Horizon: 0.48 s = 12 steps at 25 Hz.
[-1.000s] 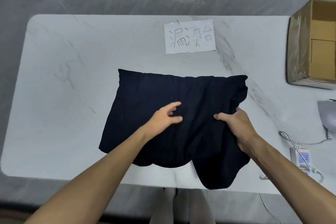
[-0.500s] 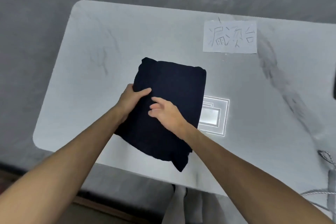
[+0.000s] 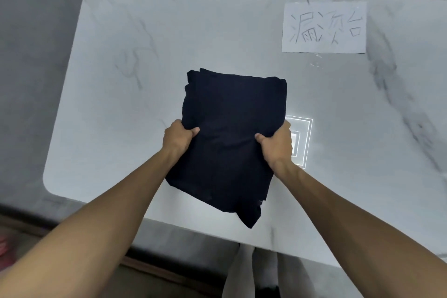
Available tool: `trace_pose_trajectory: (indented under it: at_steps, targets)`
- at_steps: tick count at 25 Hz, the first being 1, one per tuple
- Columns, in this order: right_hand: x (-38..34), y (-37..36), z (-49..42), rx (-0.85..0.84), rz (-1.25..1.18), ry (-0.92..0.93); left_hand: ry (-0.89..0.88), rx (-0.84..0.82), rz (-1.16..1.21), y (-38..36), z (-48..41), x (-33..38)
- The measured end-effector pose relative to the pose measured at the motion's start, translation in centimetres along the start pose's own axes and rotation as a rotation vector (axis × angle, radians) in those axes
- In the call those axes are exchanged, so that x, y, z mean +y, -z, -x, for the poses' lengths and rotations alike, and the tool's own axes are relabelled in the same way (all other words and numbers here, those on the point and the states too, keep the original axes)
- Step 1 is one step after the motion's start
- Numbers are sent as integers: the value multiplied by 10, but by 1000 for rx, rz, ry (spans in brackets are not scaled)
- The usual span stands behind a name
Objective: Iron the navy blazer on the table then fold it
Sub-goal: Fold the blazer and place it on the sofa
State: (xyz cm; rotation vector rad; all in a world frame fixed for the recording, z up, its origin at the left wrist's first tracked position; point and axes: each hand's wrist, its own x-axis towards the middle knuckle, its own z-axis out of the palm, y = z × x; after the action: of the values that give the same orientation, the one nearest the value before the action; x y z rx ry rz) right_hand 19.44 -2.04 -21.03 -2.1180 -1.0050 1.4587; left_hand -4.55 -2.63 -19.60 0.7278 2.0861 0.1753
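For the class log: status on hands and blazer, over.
Left hand, right hand both grip navy blazer sides. Blazer folded, on table. Paper sign lies apart, nothing blocking.

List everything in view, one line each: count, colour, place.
blazer: one, navy, folded, mid-table towards the front edge.
table: one, white marble, fills most of the view.
paper sheet: one, white with handwritten characters, far right part of the table.
light patch: one, bright square, on the table beside the right grip.
left grip: one bare hand, holds the blazer's left edge.
right grip: one bare hand, holds the blazer's right edge.
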Motion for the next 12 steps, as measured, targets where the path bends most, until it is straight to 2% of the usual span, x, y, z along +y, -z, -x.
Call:
trace_pose_trajectory:
  at_steps: [2, 4, 6, 8, 12]
  targets:
    - [3, 7, 1, -57, -3, -103, 18, -103, 84, 7, 5, -2]
    - [3, 17, 3, -121, 10, -167, -42, -239, 107, 17, 16, 2]
    - [-4, 29, 11, -110, -71, -161, -127, -327, 119, 25, 35, 16]
    - [-20, 50, 26, -78, -184, -129, -209, -338, 142, 34, 64, 39]
    - [-54, 140, 71, -2, -335, -100, -349, -446, 173, 40, 134, 115]
